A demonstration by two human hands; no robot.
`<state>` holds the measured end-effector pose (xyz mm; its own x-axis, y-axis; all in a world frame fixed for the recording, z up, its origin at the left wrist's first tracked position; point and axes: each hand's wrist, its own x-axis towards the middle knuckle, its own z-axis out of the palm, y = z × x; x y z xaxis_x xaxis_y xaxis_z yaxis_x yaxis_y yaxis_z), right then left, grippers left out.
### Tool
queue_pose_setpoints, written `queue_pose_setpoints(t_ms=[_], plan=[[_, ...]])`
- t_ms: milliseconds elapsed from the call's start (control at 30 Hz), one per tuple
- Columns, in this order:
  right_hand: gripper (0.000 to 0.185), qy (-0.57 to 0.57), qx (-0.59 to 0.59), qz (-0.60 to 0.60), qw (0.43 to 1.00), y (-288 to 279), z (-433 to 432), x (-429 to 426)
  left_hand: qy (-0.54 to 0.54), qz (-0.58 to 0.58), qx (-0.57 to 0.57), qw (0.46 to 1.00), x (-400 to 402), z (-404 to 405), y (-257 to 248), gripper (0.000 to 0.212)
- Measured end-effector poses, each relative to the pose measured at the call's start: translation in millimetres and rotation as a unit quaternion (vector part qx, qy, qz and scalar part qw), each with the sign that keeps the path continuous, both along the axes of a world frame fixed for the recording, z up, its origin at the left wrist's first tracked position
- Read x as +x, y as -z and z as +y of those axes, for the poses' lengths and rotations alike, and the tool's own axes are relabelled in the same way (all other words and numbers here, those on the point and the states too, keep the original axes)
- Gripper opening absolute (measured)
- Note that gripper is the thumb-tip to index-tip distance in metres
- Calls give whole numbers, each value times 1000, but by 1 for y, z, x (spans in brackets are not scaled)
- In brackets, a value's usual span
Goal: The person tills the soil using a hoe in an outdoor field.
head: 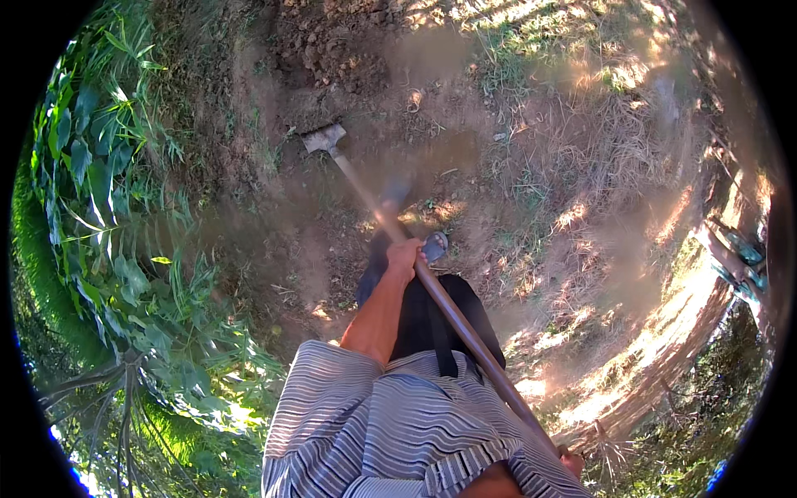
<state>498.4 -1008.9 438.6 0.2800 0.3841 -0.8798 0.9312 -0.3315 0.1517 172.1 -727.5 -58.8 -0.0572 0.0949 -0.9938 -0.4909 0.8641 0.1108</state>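
Observation:
A long-handled hoe runs diagonally across the front of my body. Its wooden handle passes through my left hand, which is closed around it ahead of my waist. Low at the right, my right hand grips the rear part of the handle and is partly hidden behind the handle and my striped shirt. The pale metal hoe head is at the far end, over bare brown soil. Whether its edge touches the ground is hard to tell.
Loose dug clods lie beyond the hoe head. Leafy green plants crowd the left side. Dry grass covers ground at the right. My shod foot shows beside the handle. A teal object, unclear, stands at the right rim.

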Motion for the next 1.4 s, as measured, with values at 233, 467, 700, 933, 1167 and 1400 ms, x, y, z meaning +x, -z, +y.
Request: queue_pose_setpoints(t_ms=[233, 467, 700, 933, 1167, 1400], plan=[[24, 63, -49, -68, 994, -21, -119, 27, 37, -22, -10, 999, -2, -9, -28, 16], [23, 48, -60, -62, 995, 17, -37, 18, 15, 2, -2, 1000, -5, -3, -9, 14], [23, 26, -53, -49, 997, 40, 22, 9, -10, -35, 12, 999, -13, 26, 9, 13], [22, 41, -57, -49, 996, 48, 23, 11, -48, -36, 18, 998, -26, 32, 35, 13], [21, 105, -6, -53, 993, 81, 1, -37, -52, -52, 42, 996, -36, 60, 42, 15], [19, 189, 70, -52, 978, 110, -5, -43, -51, -65, 80, 993, -41, 55, 33, 16]])
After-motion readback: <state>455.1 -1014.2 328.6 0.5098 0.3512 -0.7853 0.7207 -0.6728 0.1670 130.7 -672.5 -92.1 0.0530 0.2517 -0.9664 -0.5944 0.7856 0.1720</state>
